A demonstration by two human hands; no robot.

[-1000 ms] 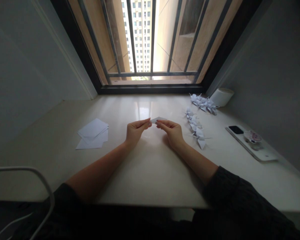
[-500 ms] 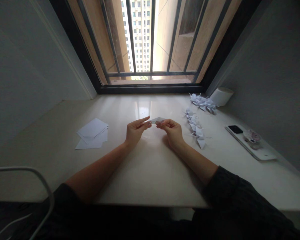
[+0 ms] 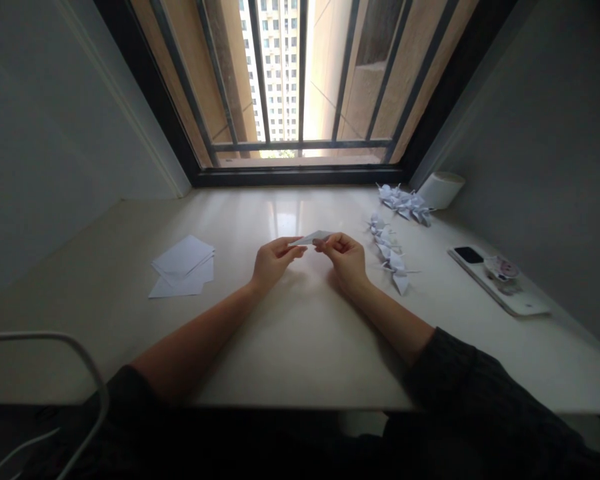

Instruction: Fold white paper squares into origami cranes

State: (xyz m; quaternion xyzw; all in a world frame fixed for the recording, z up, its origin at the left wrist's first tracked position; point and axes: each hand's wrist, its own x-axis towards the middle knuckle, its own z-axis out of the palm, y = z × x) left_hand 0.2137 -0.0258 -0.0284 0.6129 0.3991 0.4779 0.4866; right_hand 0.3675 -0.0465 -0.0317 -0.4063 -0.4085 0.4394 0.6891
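Folded paper [image 3: 309,238] is up between my two hands, just past my fingertips, above the tabletop [image 3: 300,347]. Its long way runs side to side, from one hand to the other, with a thin point at the left end.

Far out to the left and closer to me than my hands, a pale cable [image 3: 65,337] bends round. Next come flat paper sheets [image 3: 183,257], lying a bit apart from my left hand [image 3: 271,261]. That hand's thumb and finger look a little apart. The thin point of the fold is at that finger, but I cannot tell if they have hold of it.

My right hand [image 3: 350,260] is nearer the fat end and pinches it, thumb and finger close together, other fingers curled in.

Just right of that hand is a row of paper birds [image 3: 391,257], so there is less room to swing that way than to the left. More birds [image 3: 405,203] sit farther back, by a white round thing [image 3: 443,190]. Farthest right is a phone [image 3: 525,303].

Past my hands is the window frame [image 3: 300,177]. The front edge [image 3: 305,407] is well back toward me, so between my arms there is room to move.
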